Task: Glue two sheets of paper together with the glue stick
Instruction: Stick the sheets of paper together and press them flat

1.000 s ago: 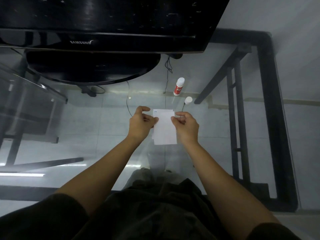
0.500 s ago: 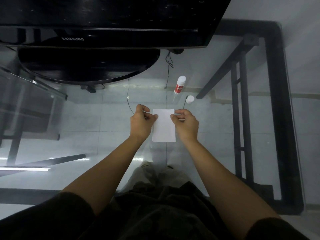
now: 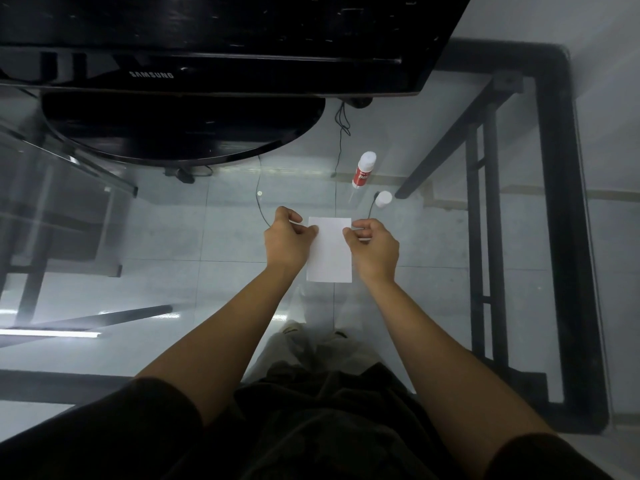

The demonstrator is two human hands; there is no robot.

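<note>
A small white paper [image 3: 329, 252] lies on the glass table in the middle of the view; it reads as one rectangle, so the two sheets sit stacked with edges matched. My left hand [image 3: 289, 239] pinches its upper left edge. My right hand [image 3: 374, 247] pinches its upper right edge. Beyond the paper stands the glue stick [image 3: 363, 169], red and white, upright and uncapped. Its white cap [image 3: 383, 199] rests apart, just right of it and close to my right hand.
A black Samsung monitor [image 3: 214, 39] with a round black base [image 3: 180, 133] fills the far side. Thin cables [image 3: 341, 133] run down the glass. The table's black frame [image 3: 557, 237] borders the right. Tiled floor and my legs show through the glass [image 3: 138, 254].
The top sheet, offset and skewed a second ago, now lines up with the lower one. Both hands stay at the paper's upper corners.
</note>
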